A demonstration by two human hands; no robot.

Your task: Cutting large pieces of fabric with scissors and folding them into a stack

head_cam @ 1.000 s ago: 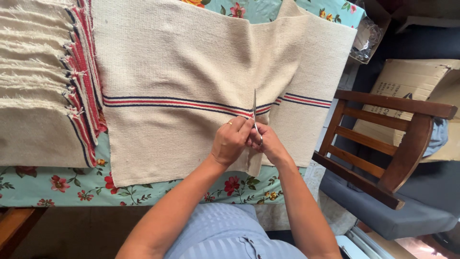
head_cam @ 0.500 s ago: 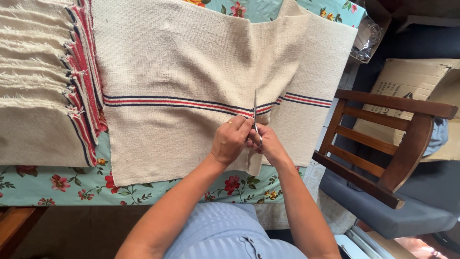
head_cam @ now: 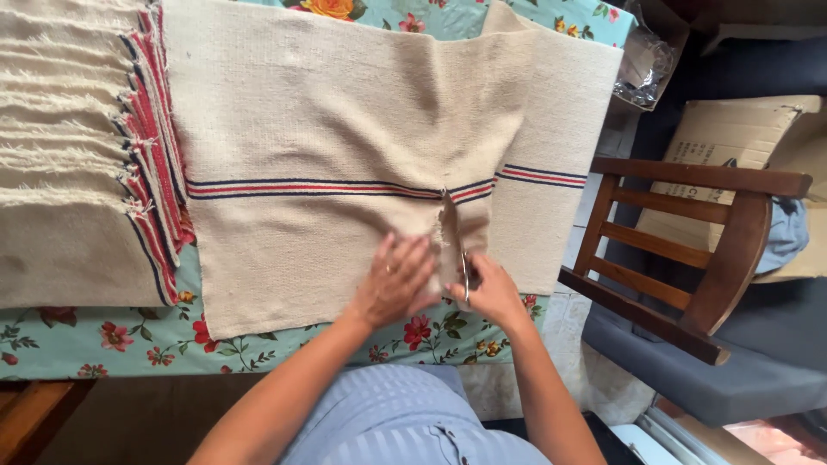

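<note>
A large cream woven cloth [head_cam: 327,164] with a band of red and dark blue stripes lies spread over the worktop [head_cam: 86,344], which is covered in a pale turquoise floral covering. A slit runs up from the cloth's near edge to the striped band, and both hands sit at the bottom of it. The left hand [head_cam: 394,280] lies flat on the cloth just left of the slit, fingers spread and pressing the fabric down. The right hand [head_cam: 493,288] is closed around a small pair of scissors [head_cam: 465,274] (only a thin metal part shows between the two hands), held at the cut edge near the cloth's near border. The two hands are nearly touching. To the left, a stack of folded cream cloths [head_cam: 77,164] with fringed ends and red and blue borders rests on the worktop, its edge overlapping the spread cloth. To the right of the worktop stands a dark wooden chair [head_cam: 689,250] with a grey-blue seat cushion, and behind it a brown cardboard box [head_cam: 732,146].
</note>
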